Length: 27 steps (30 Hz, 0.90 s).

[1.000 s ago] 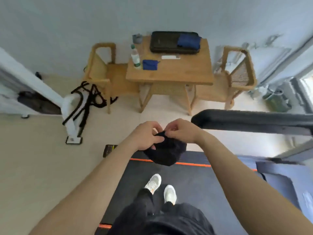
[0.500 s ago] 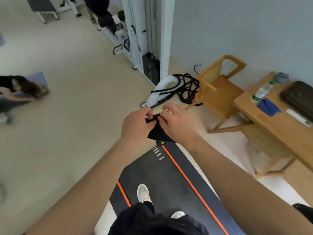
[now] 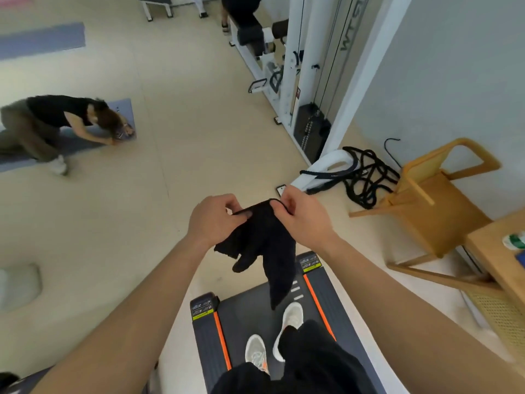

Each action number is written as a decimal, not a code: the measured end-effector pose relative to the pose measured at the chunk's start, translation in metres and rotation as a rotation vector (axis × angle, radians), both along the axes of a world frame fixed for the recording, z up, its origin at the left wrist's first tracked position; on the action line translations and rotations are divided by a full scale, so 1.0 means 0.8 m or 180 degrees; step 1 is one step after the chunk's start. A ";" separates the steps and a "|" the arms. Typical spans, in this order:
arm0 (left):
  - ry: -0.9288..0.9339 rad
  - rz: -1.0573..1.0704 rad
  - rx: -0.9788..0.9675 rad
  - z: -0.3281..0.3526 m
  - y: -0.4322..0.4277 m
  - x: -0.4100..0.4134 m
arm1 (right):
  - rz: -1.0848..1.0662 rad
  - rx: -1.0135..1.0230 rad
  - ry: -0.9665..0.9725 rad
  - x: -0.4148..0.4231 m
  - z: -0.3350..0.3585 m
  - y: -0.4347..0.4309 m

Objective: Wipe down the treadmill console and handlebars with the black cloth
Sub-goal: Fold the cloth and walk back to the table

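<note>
The black cloth (image 3: 265, 245) hangs in front of me, stretched between both hands at its top edge, its lower part dangling over the treadmill belt (image 3: 250, 317). My left hand (image 3: 216, 218) pinches the cloth's left corner. My right hand (image 3: 301, 217) pinches the right corner. I stand on the dark belt with orange side stripes, white shoes visible below. The treadmill's console and handlebars are out of view.
A wooden chair (image 3: 434, 200) and a table edge (image 3: 500, 254) stand to the right. Black ropes (image 3: 366, 177) lie by a white cable machine (image 3: 306, 81). Another person (image 3: 54, 123) crouches on a mat at the left. A phone (image 3: 281, 190) lies on the floor.
My view has swung left, away from the table and handlebar. The cloth, bunched between my hands before, now hangs unfolded and longer, with my hands spread further apart.
</note>
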State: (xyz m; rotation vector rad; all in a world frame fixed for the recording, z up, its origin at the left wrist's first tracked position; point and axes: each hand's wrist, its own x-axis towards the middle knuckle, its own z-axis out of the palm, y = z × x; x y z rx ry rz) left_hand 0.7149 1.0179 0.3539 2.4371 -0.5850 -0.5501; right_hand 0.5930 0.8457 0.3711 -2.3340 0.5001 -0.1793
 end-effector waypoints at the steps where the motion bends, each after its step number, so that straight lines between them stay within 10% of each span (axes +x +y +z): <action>1: 0.0118 0.0024 -0.0088 -0.003 -0.003 0.015 | -0.0032 0.0149 -0.0029 0.013 -0.004 -0.012; 14: 0.0639 0.0707 -0.0806 -0.009 -0.130 0.176 | 0.0523 0.0734 0.0935 0.143 -0.064 -0.222; 27: 0.1499 0.0497 -0.1065 -0.088 -0.341 0.344 | -0.0908 0.1495 0.0354 0.236 -0.152 -0.357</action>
